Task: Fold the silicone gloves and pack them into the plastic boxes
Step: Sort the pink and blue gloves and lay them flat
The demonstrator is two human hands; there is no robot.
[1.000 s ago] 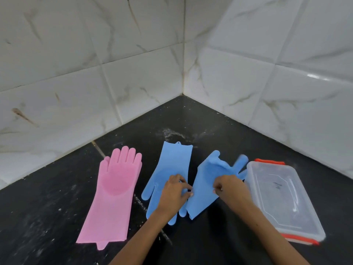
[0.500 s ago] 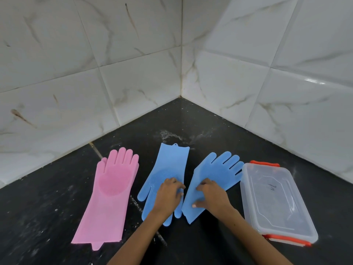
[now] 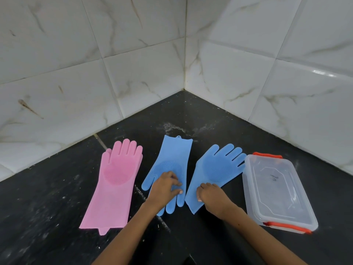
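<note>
You are looking down into a corner where two white marble-patterned tiled walls [image 3: 133, 54] meet a black stone countertop [image 3: 219, 119] dusted with pale specks. Everything lies flat on that countertop.

At the left lies a long pink silicone glove [image 3: 114, 186], its fingers pointing away from you toward the wall and its round bristled scrubbing patch facing up. It is apart from both your hands.

At the right sits a clear rectangular plastic box with orange clips [image 3: 277, 190] at its far and near ends. Its lid is on, and it stands just beside the right-hand blue glove without clearly touching it.

In the middle lies a blue silicone glove with its fingers toward you [image 3: 172, 161], cuff pointing to the corner. Your left hand [image 3: 164, 190] rests on its finger end, fingers loosely bent and the tips pressing down on the silicone; I cannot tell whether they pinch it.

Between that glove and the box lies a second blue silicone glove with its fingers fanned away from you [image 3: 217, 167], angled toward the box. Your right hand [image 3: 212, 196] sits on its cuff end, fingers curled with the tips pressing the material flat.
</note>
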